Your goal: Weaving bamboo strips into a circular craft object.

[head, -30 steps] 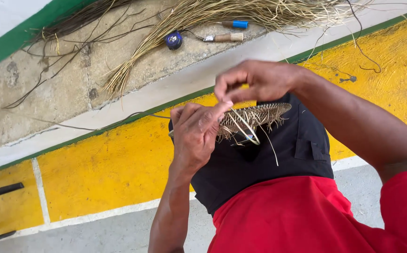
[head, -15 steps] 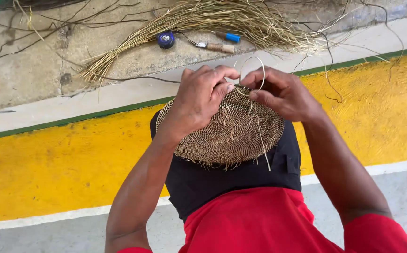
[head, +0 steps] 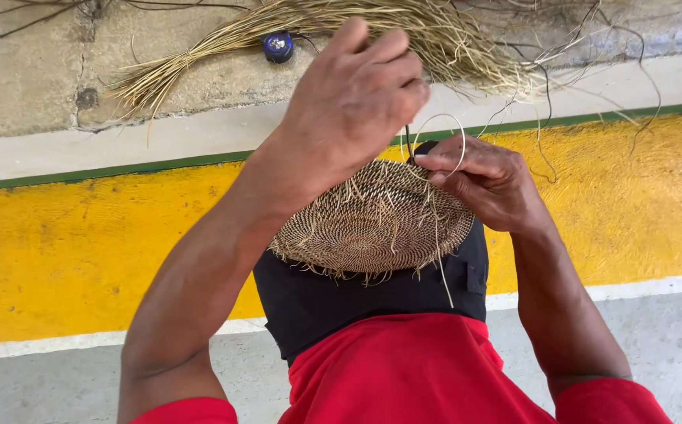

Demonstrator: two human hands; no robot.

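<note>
Two painted bands cross the ground ahead of us: a broad yellow stripe edged by a thin green line, with a white line nearer us. No packages or labels show. Beyond, on the concrete ledge, lie a bundle of straw fibres and a small blue round tool. Our round woven straw disc rests on our black-clad knee. Our right hand pinches its far rim beside a looped fibre strand. Our left hand is raised above the disc, fingers curled; whether it grips anything we cannot tell.
</note>
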